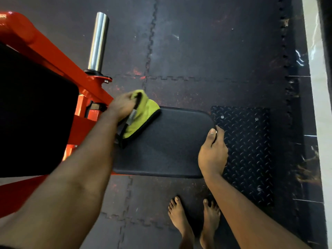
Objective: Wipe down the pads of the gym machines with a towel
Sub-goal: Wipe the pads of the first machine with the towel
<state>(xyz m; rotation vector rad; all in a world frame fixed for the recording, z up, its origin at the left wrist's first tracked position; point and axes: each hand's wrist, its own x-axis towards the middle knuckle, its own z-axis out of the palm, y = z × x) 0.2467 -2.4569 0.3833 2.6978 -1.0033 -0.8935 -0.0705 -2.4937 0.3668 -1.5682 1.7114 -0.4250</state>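
**A:** Where is the towel lying?

**B:** It is on the far left corner of the pad. The towel is yellow-green with a dark border. One part is bunched up, and one flat corner lies on the pad surface and points toward the near edge.

**A:** Which hand has it?

**B:** The left hand. Its fingers are curled around the bunched part, and the hand sits on top of the towel at the left edge of the pad, just beside the orange frame.

**A:** And the right hand?

**B:** It is at the opposite side, well apart from the towel. It grips the right edge of the pad. The thumb lies on top, near the far right corner. The other fingers curl around the edge and are partly hidden.

**A:** What is between the two hands?

**B:** Only the bare pad surface.

**A:** What else do you see?

**B:** A chrome peg rises from the frame, beyond the left hand. A larger pad is at the left. A dark checker plate lies on the floor just beside the right edge. Two bare feet stand on the rubber mats.
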